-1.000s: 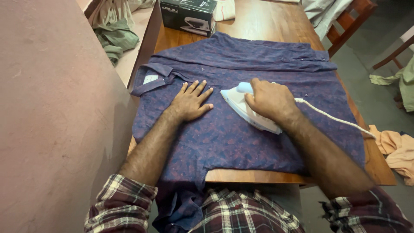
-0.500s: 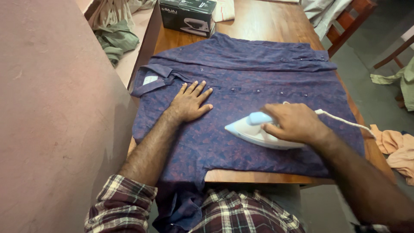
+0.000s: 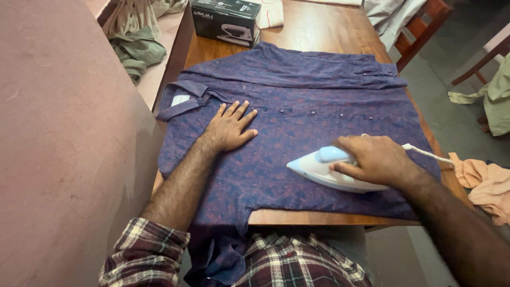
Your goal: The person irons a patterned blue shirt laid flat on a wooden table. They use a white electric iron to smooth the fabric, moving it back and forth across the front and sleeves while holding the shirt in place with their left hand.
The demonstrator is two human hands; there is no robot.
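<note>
Shirt (image 3: pixel 297 122) pinned flat under open left hand (image 3: pixel 229 127); iron (image 3: pixel 329 171) gripped in right hand (image 3: pixel 374 159), glide evenly, avoiding buttons.

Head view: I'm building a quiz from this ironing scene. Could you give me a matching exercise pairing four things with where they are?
Things:
1. iron
2. left hand
3. dark box
4. peach cloth

Places:
A. far end of the table
B. flat on the shirt near its collar
C. off the table's right edge
D. under the right hand

Pairs: 1-D, 2-B, 3-A, 4-C
</note>
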